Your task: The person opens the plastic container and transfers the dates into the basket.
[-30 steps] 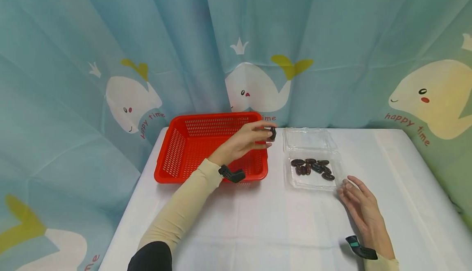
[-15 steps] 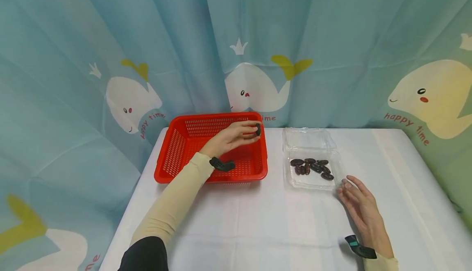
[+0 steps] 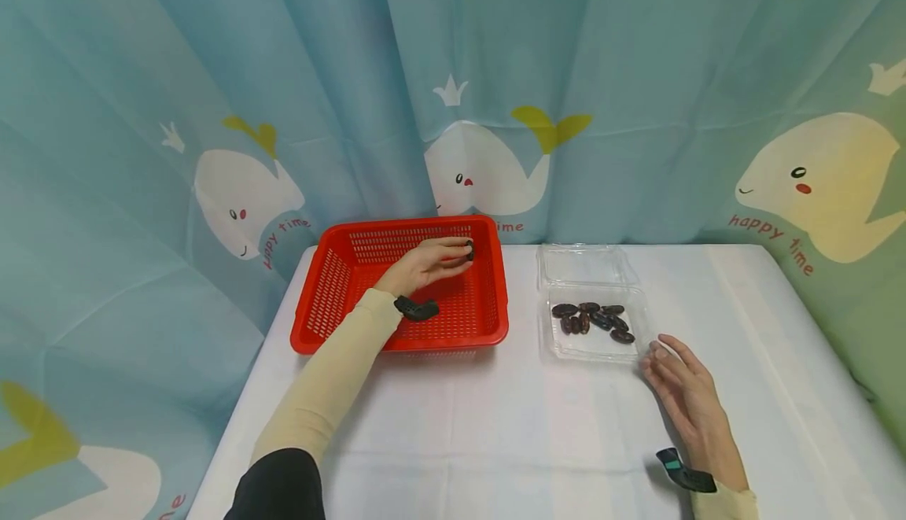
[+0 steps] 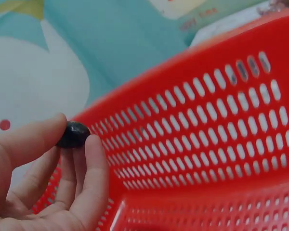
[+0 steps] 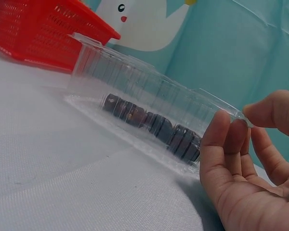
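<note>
My left hand (image 3: 427, 262) is over the red plastic basket (image 3: 340, 344), pinching one dark date (image 4: 73, 135) between thumb and fingertips. In the left wrist view the date is held beside the basket's slotted wall. At the right, a clear plastic box (image 3: 598, 355) lies with its lid (image 3: 587, 264) folded back. Several dark brown dates (image 3: 583, 322) rest on the box's floor. With thumb and fingers my right hand (image 3: 683, 390) pinches the rim at the box's near right corner; the right wrist view shows the thumb above the rim and the fingers below.
A white cloth (image 3: 524, 441) covers the table under both containers. Behind the table hangs a blue-green curtain (image 3: 637, 71) printed with whales. The basket and the box stand side by side with a gap of white cloth between them.
My left hand has moved left with the date, from the basket's right rim to above its inside. My right hand stays at the box's corner. The head view has shifted slightly.
</note>
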The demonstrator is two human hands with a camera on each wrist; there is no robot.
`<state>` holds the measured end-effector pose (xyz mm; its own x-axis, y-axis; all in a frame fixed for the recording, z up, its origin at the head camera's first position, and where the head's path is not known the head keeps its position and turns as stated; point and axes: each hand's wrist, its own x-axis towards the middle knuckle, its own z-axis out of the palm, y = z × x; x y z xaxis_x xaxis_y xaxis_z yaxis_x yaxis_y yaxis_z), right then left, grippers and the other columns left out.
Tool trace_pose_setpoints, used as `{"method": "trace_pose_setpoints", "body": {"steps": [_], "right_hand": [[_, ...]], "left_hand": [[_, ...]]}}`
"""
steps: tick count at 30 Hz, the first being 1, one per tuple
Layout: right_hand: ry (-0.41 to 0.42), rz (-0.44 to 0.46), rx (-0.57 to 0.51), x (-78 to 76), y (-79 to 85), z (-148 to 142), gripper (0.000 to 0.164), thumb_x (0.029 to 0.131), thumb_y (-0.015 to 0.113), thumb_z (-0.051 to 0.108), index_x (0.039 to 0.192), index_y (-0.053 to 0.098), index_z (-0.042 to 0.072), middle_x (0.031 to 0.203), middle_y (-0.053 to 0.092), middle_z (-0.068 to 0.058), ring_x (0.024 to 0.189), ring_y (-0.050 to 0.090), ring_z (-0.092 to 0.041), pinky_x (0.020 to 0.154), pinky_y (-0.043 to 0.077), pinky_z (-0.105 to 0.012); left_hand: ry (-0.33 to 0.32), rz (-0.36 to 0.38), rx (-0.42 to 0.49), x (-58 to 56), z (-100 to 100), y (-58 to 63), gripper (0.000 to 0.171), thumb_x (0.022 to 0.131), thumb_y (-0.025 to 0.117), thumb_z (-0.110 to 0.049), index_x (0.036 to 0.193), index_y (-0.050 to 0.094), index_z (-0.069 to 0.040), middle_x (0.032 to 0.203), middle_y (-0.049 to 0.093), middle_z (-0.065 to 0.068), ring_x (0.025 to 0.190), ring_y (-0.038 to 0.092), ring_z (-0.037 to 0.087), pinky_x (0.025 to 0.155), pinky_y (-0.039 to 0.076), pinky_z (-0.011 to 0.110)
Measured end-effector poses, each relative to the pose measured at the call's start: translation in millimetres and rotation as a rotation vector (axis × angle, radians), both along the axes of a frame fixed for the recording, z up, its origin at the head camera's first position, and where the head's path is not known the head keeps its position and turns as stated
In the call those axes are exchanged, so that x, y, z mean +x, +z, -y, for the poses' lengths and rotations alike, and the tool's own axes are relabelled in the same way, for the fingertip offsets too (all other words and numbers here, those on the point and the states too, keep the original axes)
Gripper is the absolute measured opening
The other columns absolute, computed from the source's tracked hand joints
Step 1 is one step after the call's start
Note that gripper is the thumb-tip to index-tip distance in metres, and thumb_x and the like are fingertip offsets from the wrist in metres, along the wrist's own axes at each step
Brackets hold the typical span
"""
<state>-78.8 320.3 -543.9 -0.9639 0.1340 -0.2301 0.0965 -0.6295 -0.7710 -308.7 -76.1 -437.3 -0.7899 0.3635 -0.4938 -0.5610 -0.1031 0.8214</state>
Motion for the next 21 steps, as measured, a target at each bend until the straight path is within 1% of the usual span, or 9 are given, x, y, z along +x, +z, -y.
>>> {"method": "trace_pose_setpoints", "body": {"steps": [4, 8, 11, 16, 19, 21], "right_hand": [[0.000, -0.001, 0.008, -0.5, -0.8, 0.1, 0.030, 0.106, 0.053, 0.000, 0.123, 0.066, 0.020, 0.110, 0.069, 0.005, 0.098, 0.073, -0.010, 0.089, 0.060, -0.021], [-0.007, -0.001, 0.037, -0.6, -2.3, 1.0, 0.030, 0.106, 0.053, 0.000, 0.125, 0.065, 0.020, 0.112, 0.067, 0.005, 0.099, 0.073, -0.009, 0.090, 0.059, -0.020], [-0.019, -0.002, 0.064, -0.4, -2.7, 1.7, 0.031, 0.105, 0.054, 0.000, 0.126, 0.064, 0.020, 0.111, 0.067, 0.006, 0.099, 0.072, -0.008, 0.091, 0.059, -0.020], [-0.028, -0.003, 0.079, -0.5, -1.9, 2.3, 0.031, 0.105, 0.055, 0.000, 0.127, 0.064, 0.020, 0.110, 0.066, 0.005, 0.098, 0.072, -0.008, 0.091, 0.058, -0.020], [-0.026, 0.001, 0.081, -0.6, -1.5, 2.0, 0.031, 0.105, 0.055, 0.000, 0.127, 0.064, 0.020, 0.109, 0.066, 0.005, 0.098, 0.072, -0.008, 0.091, 0.059, -0.020], [-0.022, 0.005, 0.081, -0.7, -1.2, 1.5, 0.031, 0.105, 0.055, 0.001, 0.128, 0.063, 0.020, 0.109, 0.066, 0.006, 0.098, 0.071, -0.008, 0.091, 0.058, -0.020]], "left_hand": [[0.051, 0.029, -0.048, -4.9, 0.6, -6.0, 0.050, 0.100, 0.067, -0.004, 0.149, 0.057, -0.006, 0.149, 0.059, 0.013, 0.111, 0.067, 0.021, 0.113, 0.049, 0.040], [0.078, 0.039, -0.095, -8.5, 1.0, -10.8, 0.045, 0.099, 0.067, -0.003, 0.144, 0.061, -0.004, 0.140, 0.065, 0.014, 0.100, 0.070, 0.019, 0.111, 0.051, 0.040], [0.078, 0.025, -0.135, -11.0, 0.9, -13.8, 0.042, 0.099, 0.067, -0.001, 0.142, 0.063, -0.002, 0.138, 0.066, 0.015, 0.093, 0.071, 0.017, 0.111, 0.052, 0.040], [0.072, -0.003, -0.197, -14.2, -1.6, -17.6, 0.039, 0.098, 0.068, 0.000, 0.137, 0.066, -0.001, 0.143, 0.065, 0.018, 0.086, 0.071, 0.014, 0.109, 0.053, 0.041], [0.061, -0.028, -0.252, -15.7, -3.2, -21.3, 0.038, 0.098, 0.069, -0.001, 0.135, 0.068, 0.000, 0.143, 0.065, 0.018, 0.087, 0.072, 0.014, 0.106, 0.055, 0.040], [0.054, -0.046, -0.289, -16.2, -4.0, -24.4, 0.037, 0.098, 0.069, -0.001, 0.134, 0.068, 0.000, 0.142, 0.066, 0.019, 0.091, 0.073, 0.016, 0.104, 0.056, 0.040]]}}
